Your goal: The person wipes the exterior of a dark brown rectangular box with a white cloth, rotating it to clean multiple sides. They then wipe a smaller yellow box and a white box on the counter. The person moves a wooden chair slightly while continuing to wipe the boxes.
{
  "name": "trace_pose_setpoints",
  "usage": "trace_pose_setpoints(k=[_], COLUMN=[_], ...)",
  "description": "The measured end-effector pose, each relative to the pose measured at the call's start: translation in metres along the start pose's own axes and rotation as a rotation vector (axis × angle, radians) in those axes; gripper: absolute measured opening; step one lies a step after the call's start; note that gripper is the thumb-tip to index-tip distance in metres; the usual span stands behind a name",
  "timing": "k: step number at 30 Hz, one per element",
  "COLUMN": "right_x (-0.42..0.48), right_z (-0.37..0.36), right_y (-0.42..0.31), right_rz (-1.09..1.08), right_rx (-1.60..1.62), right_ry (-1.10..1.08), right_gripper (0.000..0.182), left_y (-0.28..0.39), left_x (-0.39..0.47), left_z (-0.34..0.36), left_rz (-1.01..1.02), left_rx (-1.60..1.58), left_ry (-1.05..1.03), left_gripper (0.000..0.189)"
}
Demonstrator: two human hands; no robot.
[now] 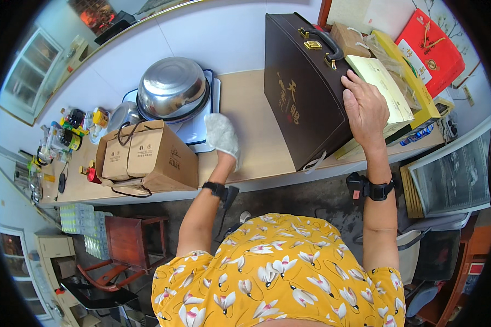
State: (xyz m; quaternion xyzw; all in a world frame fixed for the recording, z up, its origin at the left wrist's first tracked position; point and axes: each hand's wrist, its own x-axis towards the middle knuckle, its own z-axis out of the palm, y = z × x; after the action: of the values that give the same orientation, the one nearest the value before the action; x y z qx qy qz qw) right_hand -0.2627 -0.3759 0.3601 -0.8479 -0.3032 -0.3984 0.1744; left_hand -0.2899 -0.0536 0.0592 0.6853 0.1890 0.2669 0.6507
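Observation:
A pale grey cloth [221,134] covers most of my left hand [226,157], above the wooden counter [245,102] between a tray and a dark case. The cloth hides the fingers. My right hand [365,107] lies spread on the edge of the dark brown case [307,98], which has a black handle, gold clasps and gold writing. The case stands tilted on the counter. Left of the cloth, an upturned steel basin [172,88] rests on a blue-rimmed white tray [192,133]. A brown paper bag [176,163] with boxes inside stands at the front edge.
Pale and yellow gift boxes [382,88] and a red gift bag [438,53] stand right of the case. Bottles and jars [71,126] crowd the counter's left end. Below are a wooden chair [125,241], wrapped bottle packs [77,218] and a dark chair [438,253].

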Motion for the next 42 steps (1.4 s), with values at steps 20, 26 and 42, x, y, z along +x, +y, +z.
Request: trace_pose_setpoints(k=[20,26,42], right_x=[0.006,0.008,0.012], right_z=[-0.004,-0.006,-0.002], right_y=[-0.004,-0.002,0.000], right_rz=[0.023,0.033,0.084], right_rx=[0.009,0.021,0.076], right_ry=[-0.108,-0.134,-0.149], right_gripper=[0.034,0.037,0.040], left_y=[-0.033,-0.030,-0.044], left_x=[0.021,0.077,0.124], left_z=[0.064,0.095,0.132], left_rz=[0.233,0.024,0.172], left_rx=[1.468,1.618,1.560], left_ry=[-0.444,-0.380,-0.573], left_gripper=[0.071,0.067,0.064])
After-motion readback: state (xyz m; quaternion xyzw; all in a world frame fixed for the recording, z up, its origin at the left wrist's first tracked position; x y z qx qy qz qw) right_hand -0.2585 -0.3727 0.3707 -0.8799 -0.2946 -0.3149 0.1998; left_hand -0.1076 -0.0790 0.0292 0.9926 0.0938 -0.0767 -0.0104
